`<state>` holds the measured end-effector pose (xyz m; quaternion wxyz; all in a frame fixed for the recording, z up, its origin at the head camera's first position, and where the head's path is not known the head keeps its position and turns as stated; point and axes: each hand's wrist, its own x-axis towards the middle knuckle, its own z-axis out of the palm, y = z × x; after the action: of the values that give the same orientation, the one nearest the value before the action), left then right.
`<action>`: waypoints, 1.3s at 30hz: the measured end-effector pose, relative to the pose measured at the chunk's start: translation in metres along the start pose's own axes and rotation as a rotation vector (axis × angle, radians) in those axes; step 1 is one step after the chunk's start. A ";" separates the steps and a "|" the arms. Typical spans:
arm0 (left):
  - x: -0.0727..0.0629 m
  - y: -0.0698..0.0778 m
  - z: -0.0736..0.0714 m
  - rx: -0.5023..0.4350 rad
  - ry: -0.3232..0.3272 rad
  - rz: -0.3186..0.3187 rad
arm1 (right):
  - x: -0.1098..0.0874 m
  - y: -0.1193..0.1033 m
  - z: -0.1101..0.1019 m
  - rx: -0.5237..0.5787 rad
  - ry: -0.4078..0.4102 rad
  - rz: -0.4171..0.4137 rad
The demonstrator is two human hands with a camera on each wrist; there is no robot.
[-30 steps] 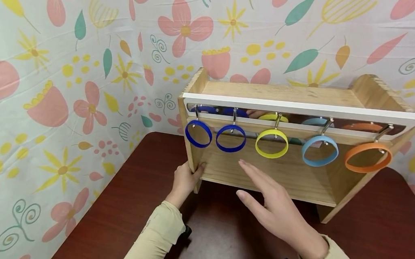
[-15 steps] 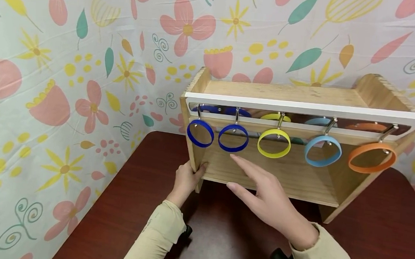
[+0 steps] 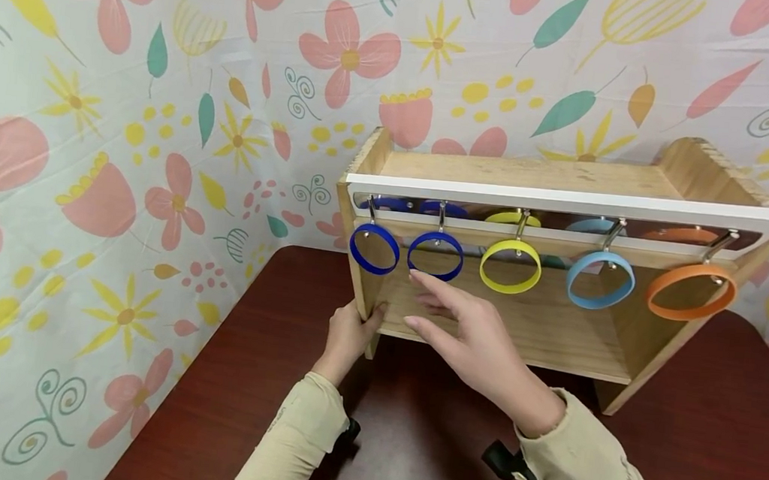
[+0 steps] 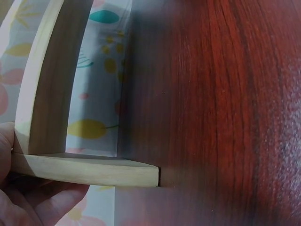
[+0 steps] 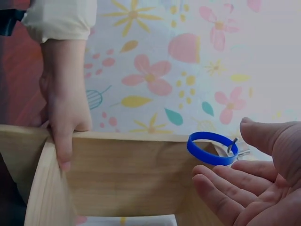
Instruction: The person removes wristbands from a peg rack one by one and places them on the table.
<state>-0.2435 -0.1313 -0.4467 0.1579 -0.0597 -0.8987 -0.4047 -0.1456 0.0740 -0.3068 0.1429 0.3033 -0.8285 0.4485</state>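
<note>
A wooden rack (image 3: 520, 330) stands on the table, its front strip carrying several metal hooks. From them hang two dark blue wristbands (image 3: 374, 270), a yellow wristband (image 3: 509, 289), a light blue wristband (image 3: 592, 305) and an orange wristband (image 3: 683, 317). My left hand (image 3: 344, 336) grips the rack's left side panel, thumb inside, fingers outside; the left wrist view shows its fingers (image 4: 59, 203) around the wood. My right hand (image 3: 475, 334) is held up before the rack, thumb apart, fingers extended, fingertips overlapping the second blue wristband. In the right wrist view, a blue wristband (image 5: 214, 159) hangs beside that hand's fingers.
Behind the rack and along the left hangs a flower-patterned cloth (image 3: 220, 91). The dark red-brown table (image 3: 403, 437) extends in front of the rack and to both sides. A raised side (image 3: 708, 171) borders the rack's top shelf at the right.
My right hand has moved left and slightly up, from below the yellow wristband to the second blue one. My left hand keeps its grip on the side panel.
</note>
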 end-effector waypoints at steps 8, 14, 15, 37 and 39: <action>0.000 -0.001 0.000 0.003 -0.009 0.007 | 0.012 -0.002 0.003 -0.002 0.011 0.003; 0.000 -0.001 -0.002 0.001 -0.019 0.011 | 0.019 -0.004 0.007 0.018 0.006 0.043; 0.000 -0.001 -0.002 0.001 -0.020 0.009 | 0.020 -0.005 0.007 0.024 0.000 0.058; 0.002 -0.001 0.000 0.028 -0.031 0.008 | 0.046 -0.010 0.029 0.071 0.112 0.186; 0.002 -0.001 0.000 0.030 -0.033 0.002 | 0.047 -0.010 0.030 0.058 0.151 0.183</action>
<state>-0.2455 -0.1319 -0.4474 0.1442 -0.0649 -0.9070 -0.3902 -0.1748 0.0274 -0.2931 0.1546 0.1960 -0.8263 0.5050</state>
